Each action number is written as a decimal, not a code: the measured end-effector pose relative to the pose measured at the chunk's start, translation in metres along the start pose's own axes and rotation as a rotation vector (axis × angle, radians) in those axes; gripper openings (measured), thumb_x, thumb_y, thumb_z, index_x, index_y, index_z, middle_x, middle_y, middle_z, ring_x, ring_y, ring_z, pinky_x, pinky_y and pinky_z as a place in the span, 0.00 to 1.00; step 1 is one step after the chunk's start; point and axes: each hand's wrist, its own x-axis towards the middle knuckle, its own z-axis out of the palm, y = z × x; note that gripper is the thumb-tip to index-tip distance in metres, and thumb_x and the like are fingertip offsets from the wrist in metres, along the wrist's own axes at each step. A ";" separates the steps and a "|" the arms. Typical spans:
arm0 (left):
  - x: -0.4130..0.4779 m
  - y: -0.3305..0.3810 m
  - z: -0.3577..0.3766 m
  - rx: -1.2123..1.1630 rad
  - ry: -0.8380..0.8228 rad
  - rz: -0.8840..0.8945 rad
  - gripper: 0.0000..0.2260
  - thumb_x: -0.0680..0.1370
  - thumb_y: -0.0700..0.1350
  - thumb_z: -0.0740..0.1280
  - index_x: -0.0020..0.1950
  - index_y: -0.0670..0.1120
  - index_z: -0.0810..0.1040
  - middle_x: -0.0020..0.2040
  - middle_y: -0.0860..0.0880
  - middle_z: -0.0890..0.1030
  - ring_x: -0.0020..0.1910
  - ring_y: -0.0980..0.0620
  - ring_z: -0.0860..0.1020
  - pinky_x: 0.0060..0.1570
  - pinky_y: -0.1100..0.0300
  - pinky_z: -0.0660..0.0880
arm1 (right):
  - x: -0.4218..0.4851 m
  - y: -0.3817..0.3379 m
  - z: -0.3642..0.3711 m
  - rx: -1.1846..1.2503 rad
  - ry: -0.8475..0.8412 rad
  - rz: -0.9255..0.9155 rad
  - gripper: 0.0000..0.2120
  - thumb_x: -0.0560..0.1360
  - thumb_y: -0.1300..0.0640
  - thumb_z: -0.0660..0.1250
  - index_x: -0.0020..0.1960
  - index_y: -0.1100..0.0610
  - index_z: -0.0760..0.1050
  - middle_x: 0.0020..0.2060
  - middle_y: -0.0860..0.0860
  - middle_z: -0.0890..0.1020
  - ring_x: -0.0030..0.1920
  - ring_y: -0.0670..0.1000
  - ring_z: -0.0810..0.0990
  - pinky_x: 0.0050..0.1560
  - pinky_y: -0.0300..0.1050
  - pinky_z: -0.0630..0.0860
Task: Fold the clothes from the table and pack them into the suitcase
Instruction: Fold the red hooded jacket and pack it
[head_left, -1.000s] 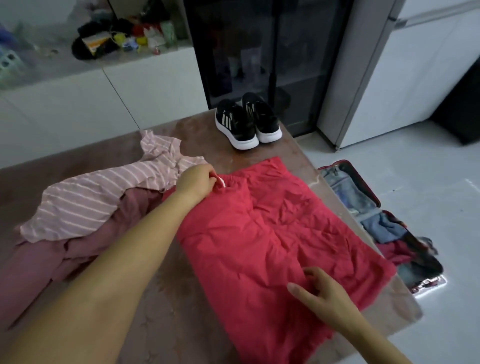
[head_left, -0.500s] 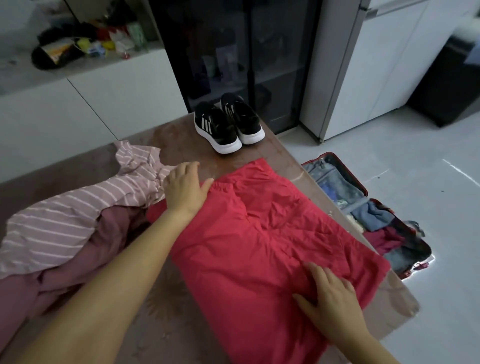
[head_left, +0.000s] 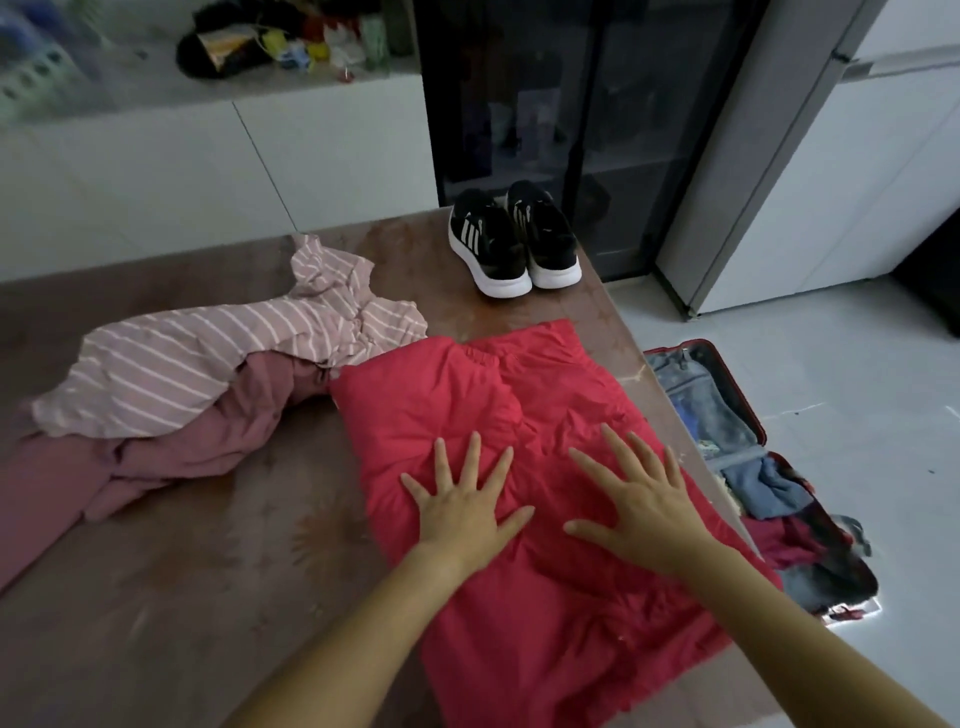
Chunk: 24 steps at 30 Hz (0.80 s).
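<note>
A red garment (head_left: 524, 395) lies spread on the brown table (head_left: 208, 582), folded over along its left side. My left hand (head_left: 462, 499) and my right hand (head_left: 641, 493) press flat on its middle, side by side, fingers straight and spread. To the left lies a heap of a pink striped shirt (head_left: 208, 353) over a dusty-pink garment (head_left: 171, 447). On the floor to the right stands an open red suitcase (head_left: 753, 410) holding blue, dark red and grey clothes.
A pair of black sneakers with white soles (head_left: 514, 244) sits at the table's far edge. Behind it are a dark glass cabinet (head_left: 561, 104) and white cupboards. A cluttered white counter (head_left: 208, 78) runs along the back left. Pale tiled floor lies right of the table.
My left hand left the garment's far left corner and came down to its middle. My right hand slid up from the near right edge. Both now lie flat beside each other.
</note>
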 end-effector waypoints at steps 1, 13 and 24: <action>-0.001 0.000 -0.002 -0.006 0.005 0.008 0.34 0.73 0.73 0.47 0.75 0.63 0.40 0.78 0.51 0.37 0.74 0.36 0.34 0.63 0.23 0.45 | 0.006 0.000 -0.003 -0.012 -0.015 -0.031 0.46 0.58 0.17 0.37 0.73 0.32 0.40 0.77 0.47 0.38 0.76 0.57 0.40 0.73 0.63 0.38; -0.113 0.006 0.030 -0.613 0.356 -0.417 0.45 0.68 0.71 0.60 0.69 0.68 0.27 0.76 0.48 0.38 0.76 0.45 0.50 0.72 0.49 0.61 | 0.165 -0.071 -0.070 -0.084 0.070 -0.555 0.50 0.59 0.20 0.53 0.74 0.34 0.37 0.77 0.54 0.49 0.76 0.58 0.50 0.73 0.63 0.43; -0.111 0.013 0.038 -0.582 0.289 -0.545 0.45 0.78 0.53 0.64 0.62 0.72 0.23 0.62 0.47 0.68 0.58 0.48 0.75 0.61 0.55 0.72 | 0.221 -0.080 -0.055 -0.386 -0.109 -0.587 0.52 0.55 0.17 0.49 0.70 0.33 0.28 0.66 0.59 0.70 0.66 0.60 0.69 0.68 0.57 0.60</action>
